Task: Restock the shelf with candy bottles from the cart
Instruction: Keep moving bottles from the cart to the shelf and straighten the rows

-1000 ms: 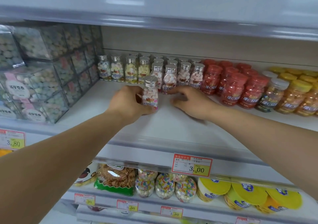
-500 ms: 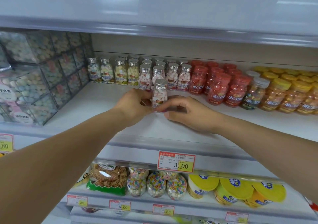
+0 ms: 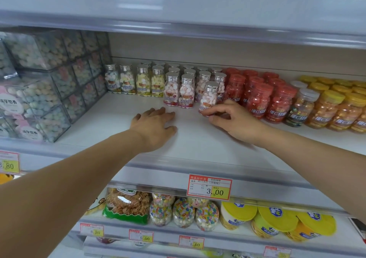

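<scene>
I count one candy bottle [image 3: 209,96] in my right hand [image 3: 234,123]. The front row of silver-capped bottles [image 3: 187,91] on the shelf [image 3: 198,145] has eight: four pink, two yellow and two pale mixed. The caps behind overlap too much to count. There are two clear-lidded jars [image 3: 302,107]. Three red jars [image 3: 257,99] stand at the front, with more behind that I can't number. On the shelf below are three yellow-lidded tubs [image 3: 275,222] and one snack bag [image 3: 126,204]. I make out six price tags [image 3: 210,187].

I read 3.00 on the middle price tag [image 3: 209,187], .80 on the left tag [image 3: 9,163] — 6.00 on a lower tag [image 3: 141,236], 1.60 on its neighbour tag [image 3: 191,242]. Candy bottle [image 3: 208,99] label — too blurred.
</scene>
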